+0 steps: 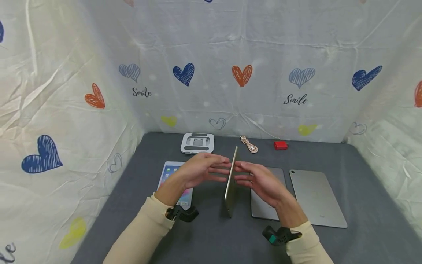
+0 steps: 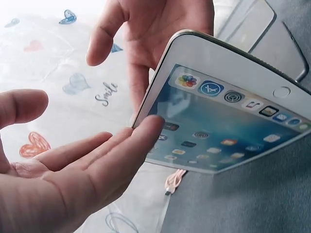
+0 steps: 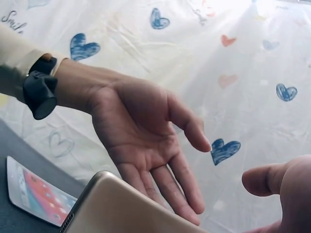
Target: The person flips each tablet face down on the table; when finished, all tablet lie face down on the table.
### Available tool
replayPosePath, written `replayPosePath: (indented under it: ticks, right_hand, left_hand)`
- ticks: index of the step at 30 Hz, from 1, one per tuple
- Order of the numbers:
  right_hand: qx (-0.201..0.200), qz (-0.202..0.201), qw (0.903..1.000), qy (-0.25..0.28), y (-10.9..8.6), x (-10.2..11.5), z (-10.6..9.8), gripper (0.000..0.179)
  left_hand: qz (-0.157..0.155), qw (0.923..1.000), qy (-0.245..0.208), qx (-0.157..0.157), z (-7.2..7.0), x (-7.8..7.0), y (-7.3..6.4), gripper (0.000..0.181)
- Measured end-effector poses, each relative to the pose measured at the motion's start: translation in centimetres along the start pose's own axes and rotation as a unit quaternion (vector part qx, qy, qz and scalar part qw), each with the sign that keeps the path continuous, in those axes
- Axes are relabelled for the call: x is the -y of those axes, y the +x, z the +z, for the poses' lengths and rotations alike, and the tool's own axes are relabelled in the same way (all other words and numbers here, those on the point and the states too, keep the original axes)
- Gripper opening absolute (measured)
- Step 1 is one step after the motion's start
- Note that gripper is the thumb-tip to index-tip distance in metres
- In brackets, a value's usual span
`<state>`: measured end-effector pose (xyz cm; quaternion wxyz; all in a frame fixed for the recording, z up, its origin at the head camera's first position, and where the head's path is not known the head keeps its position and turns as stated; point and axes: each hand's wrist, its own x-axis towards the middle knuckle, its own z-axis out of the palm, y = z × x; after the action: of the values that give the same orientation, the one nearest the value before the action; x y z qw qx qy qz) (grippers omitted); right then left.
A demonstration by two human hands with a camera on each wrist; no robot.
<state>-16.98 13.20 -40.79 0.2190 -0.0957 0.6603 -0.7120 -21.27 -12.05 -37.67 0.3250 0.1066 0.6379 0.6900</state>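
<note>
A tablet with a gold back and a white-framed lit screen stands on edge between the hands; the head view shows mostly its thin side. My left hand is on the screen side, its fingers nearly straight and their tips at the glass. Facing it from the back side is my right hand, fingers extended, tips close against the gold surface. Both thumbs stick out away from the tablet. In the right wrist view the tablet's upper part hides some of the left fingertips.
On the grey table, a second lit tablet lies partly under the left forearm. A grey tablet and a silver one lie face down at right. Behind are a white stand, a coiled cable and a red plug.
</note>
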Motion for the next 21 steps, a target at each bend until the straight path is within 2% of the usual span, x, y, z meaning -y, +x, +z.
replayPosePath:
  ticks: [5,10,15,21]
  right_hand:
    - [-0.007,0.009,0.9998,0.014,0.6,-0.5,0.1,0.061]
    - [-0.017,0.026,0.9991,0.028,0.9,-1.4,0.0,0.061]
    - [-0.018,0.034,0.9986,0.036,0.6,-2.4,-0.5,0.064]
    - [-0.028,0.061,0.9964,0.053,-0.1,-3.9,-1.0,0.066]
  left_hand:
    - [-0.006,0.9998,-0.013,-0.014,-0.9,0.2,-0.2,0.049]
    - [-0.009,0.9998,-0.004,-0.019,-1.9,0.5,-0.3,0.051]
    - [-0.015,0.9995,0.011,-0.027,-2.7,0.8,-0.3,0.052]
    - [-0.029,0.9979,0.017,-0.054,-3.6,1.3,0.0,0.051]
